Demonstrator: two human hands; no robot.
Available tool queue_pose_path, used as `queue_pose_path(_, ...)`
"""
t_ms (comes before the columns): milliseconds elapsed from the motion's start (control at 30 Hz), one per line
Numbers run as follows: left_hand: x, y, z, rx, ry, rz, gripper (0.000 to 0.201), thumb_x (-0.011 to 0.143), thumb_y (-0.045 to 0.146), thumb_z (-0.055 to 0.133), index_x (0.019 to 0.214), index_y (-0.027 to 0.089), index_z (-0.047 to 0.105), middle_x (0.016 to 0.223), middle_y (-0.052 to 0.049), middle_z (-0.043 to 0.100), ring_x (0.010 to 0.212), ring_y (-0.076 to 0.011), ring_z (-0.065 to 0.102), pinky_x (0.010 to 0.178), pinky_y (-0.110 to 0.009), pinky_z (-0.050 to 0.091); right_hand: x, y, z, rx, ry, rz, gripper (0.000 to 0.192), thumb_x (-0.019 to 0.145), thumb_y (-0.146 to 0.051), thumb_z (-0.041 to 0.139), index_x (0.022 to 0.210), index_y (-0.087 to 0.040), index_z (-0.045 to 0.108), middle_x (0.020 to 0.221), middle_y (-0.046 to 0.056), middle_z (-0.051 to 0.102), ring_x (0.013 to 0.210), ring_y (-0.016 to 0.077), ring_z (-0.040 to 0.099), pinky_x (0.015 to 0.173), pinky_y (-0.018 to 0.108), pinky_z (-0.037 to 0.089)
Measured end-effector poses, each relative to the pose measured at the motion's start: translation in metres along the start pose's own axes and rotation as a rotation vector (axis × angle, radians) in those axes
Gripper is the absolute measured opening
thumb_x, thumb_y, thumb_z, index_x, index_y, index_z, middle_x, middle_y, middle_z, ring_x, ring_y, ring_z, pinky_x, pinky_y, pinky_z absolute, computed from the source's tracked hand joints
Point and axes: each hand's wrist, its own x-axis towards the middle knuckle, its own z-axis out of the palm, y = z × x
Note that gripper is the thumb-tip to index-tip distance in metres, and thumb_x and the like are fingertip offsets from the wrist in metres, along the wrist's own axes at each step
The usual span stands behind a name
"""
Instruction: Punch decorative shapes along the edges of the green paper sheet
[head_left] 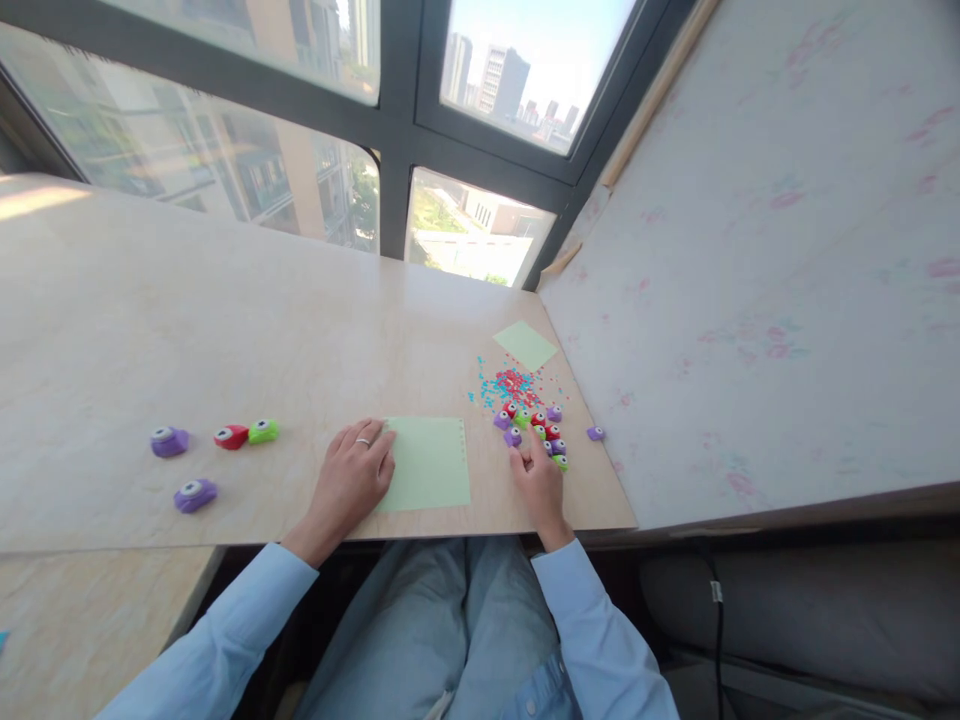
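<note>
My left hand (355, 470) lies flat, fingers together and bent a little, over the left edge of a pale green paper sheet (427, 465). A row of small marks runs down the sheet's right edge. To the right of it, my right hand (541, 485) reaches into a cluster of small craft paper punches in purple, red and green. Its index finger is stretched out at a green punch (539, 432), with the thumb apart from it; the other fingers are curled. Nothing shows between finger and thumb. A purple punch (512, 437) sits just left of the fingertip.
Red and blue paper bits (514, 385) lie scattered behind the cluster, near a smaller green sheet (525, 345). One purple punch (595, 433) rests by the papered wall (750, 300). Several punches, including a red punch (231, 437), stand on the left of the table (300, 340).
</note>
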Motion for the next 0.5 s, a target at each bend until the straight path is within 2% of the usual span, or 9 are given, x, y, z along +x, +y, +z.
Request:
queue_pose_path(133,0.0,-0.002,0.0,0.005,0.006,0.026,0.034,0.094,0.024,0.042,0.114,0.015,0.069,0.129,-0.018,0.065,0.125,-0.0336,0.056,0.107,-0.052,0.043,-0.007,0.003,-0.011,0.244,-0.071,0.252,0.074,0.084,-0.035,0.052,0.151,-0.005,0.038,0.053,-0.003,0.06,0.04,0.0173,0.053,0.043,0.028,0.043)
queue_pose_path(200,0.001,-0.002,-0.001,-0.014,0.013,0.02,0.035,0.094,0.025,0.042,0.114,0.016,0.069,0.129,-0.018,0.065,0.125,-0.0339,0.056,0.106,-0.053,0.043,-0.012,0.001,-0.016,0.315,-0.079,0.312,0.078,0.084,-0.034,0.053,0.154,-0.006,0.032,0.055,-0.004,0.061,0.036,0.0153,0.052,0.037,0.026,0.041)
queue_pose_path(400,0.001,-0.001,-0.003,-0.019,0.012,0.014,0.035,0.094,0.026,0.041,0.113,0.018,0.069,0.129,-0.017,0.065,0.125,-0.0333,0.057,0.106,-0.053,0.044,-0.023,-0.002,-0.022,0.415,-0.087,0.425,0.082,0.082,-0.033,0.056,0.155,-0.011,0.027,0.06,-0.005,0.063,0.036,0.0126,0.053,0.028,0.019,0.036)
queue_pose_path(500,0.001,-0.002,-0.002,-0.001,0.018,0.028,0.036,0.095,0.027,0.04,0.114,0.017,0.069,0.129,-0.018,0.065,0.124,-0.0337,0.057,0.105,-0.053,0.044,-0.024,-0.001,-0.022,0.449,-0.093,0.431,0.076,0.082,-0.034,0.056,0.152,-0.012,0.034,0.061,-0.005,0.063,0.036,0.0115,0.053,0.028,0.018,0.036)
